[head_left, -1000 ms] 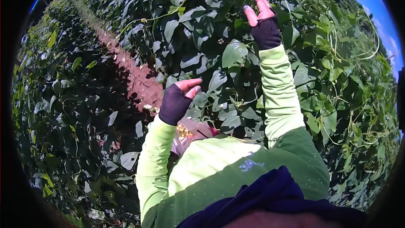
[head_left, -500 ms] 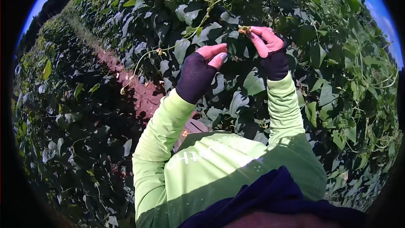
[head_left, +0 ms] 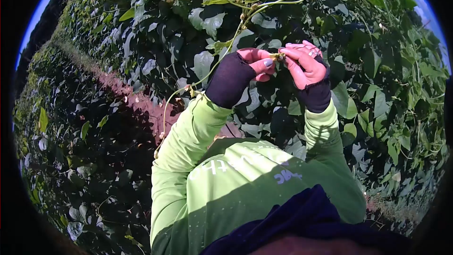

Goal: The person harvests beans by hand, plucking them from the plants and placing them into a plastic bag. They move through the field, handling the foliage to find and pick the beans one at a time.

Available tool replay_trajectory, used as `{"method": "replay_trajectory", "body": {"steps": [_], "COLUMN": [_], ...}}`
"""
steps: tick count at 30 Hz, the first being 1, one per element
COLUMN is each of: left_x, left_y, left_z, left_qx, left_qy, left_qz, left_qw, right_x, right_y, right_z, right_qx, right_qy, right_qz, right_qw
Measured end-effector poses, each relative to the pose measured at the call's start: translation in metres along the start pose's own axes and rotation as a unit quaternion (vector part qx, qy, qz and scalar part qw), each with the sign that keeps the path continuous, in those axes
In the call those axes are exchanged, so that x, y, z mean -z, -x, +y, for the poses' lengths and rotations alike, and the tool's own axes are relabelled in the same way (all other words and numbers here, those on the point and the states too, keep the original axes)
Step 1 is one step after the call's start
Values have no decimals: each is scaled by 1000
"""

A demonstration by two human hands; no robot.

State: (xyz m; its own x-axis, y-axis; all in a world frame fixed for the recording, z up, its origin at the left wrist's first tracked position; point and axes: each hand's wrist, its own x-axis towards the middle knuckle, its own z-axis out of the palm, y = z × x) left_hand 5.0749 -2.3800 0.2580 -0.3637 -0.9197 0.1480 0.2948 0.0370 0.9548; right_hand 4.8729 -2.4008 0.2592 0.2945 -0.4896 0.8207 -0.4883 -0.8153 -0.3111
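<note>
A small yellowish flower (head_left: 277, 57), partly hidden by fingertips, is between my hands in front of the leaves. My right hand (head_left: 309, 73), in a black fingerless glove, pinches it between thumb and fingers. From the other side, my left hand (head_left: 238, 75), gloved the same way, has its thumb and index finger closed at the flower's left end. A thin vine (head_left: 225, 54) with small buds hangs down past my left hand and crosses in front of my left sleeve (head_left: 188, 137).
Dense climbing plants with broad green leaves (head_left: 351, 106) rise ahead and to the right. A strip of reddish soil (head_left: 141, 106) runs between the rows on the left. Thicker twisted stems (head_left: 283, 1) arch overhead near the top.
My left hand has moved right and closed at the flower. My right hand has come slightly down and right with it. The view has shifted, and the hanging vine now overlaps my left sleeve.
</note>
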Motion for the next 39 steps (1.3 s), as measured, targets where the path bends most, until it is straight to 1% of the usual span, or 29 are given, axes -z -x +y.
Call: {"method": "replay_trajectory", "body": {"steps": [2,6,7,10,11,12,13,14,15,16,17,18,19,20,21,22,23,24,26,27,28,30,31,32,34,35,37,38,39], "left_x": [-2,8,10,32,51,67,88,112,138,168,207,205,196,193,197,201,207,216,236,242,249,261,258,263,280,286,322,336,337], "left_y": [-4,-6,-1,24,32,45,56,68,78,89,103,112,120,127,132,135,140,146,157,159,163,172,174,179,195,201,220,225,228], "left_z": [0,-6,-5,8,-11,-20,-34,-54,-76,-108,-172,-162,-139,-126,-128,-130,-132,-136,-139,-135,-130,-114,-90,-82,-69,-63,-93,-104,-92], "left_qx": [38,40,62,98,116,128,79,31,-13,-54,-48,-50,-12,28,28,30,32,31,23,49,47,69,127,126,98,97,65,34,27], "left_qy": [99,72,49,-41,-20,-56,-137,-219,-403,-571,-401,-402,-569,-714,-714,-738,-761,-761,-700,-712,-711,-727,-721,-720,-672,-660,-662,-661,-655], "left_qz": [24,-19,-5,-48,-67,-74,-107,-138,-171,-196,-172,-167,-166,-161,-160,-149,-137,-137,-125,-148,-150,-153,-143,-143,-77,-58,-56,-55,-44], "left_qw": [994,996,997,993,991,987,982,965,899,795,898,899,805,681,681,658,633,633,703,684,686,666,666,667,730,742,745,748,754], "right_x": [2,1,-1,0,0,-1,-3,-8,-9,-12,-17,-33,-53,-77,-99,-122,-150,-172,-211,-227,-240,-266,-271,-299,-334,-348,-361,-359,-348], "right_y": [-1,3,4,11,8,6,11,11,18,36,43,51,44,37,32,25,13,1,-39,-64,-93,-148,-167,-185,-205,-211,-217,-218,-218], "right_z": [-3,-7,-7,-7,-17,-30,-37,-41,-44,-28,-35,-44,-70,-80,-84,-82,-79,-80,-70,-66,-59,-32,-32,-1,25,46,79,72,58], "right_qx": [-8,-12,-23,-41,-73,-106,-136,-103,-66,6,56,16,-34,-33,-44,-20,-14,-22,-3,-45,-61,-20,-118,-53,-102,-101,-135,-137,-134], "right_qy": [11,46,44,52,69,84,161,174,199,180,167,116,83,-13,-56,-73,-119,-129,-147,-170,-176,-40,-65,-19,-24,-23,-166,-164,-155], "right_qz": [2,-3,0,58,101,145,194,261,299,352,321,282,206,139,44,-40,-73,-88,-24,11,42,116,81,138,160,162,109,110,105], "right_qw": [1000,999,999,996,990,980,958,944,931,919,931,952,974,990,996,996,990,987,989,984,982,992,988,989,982,981,971,971,973]}}
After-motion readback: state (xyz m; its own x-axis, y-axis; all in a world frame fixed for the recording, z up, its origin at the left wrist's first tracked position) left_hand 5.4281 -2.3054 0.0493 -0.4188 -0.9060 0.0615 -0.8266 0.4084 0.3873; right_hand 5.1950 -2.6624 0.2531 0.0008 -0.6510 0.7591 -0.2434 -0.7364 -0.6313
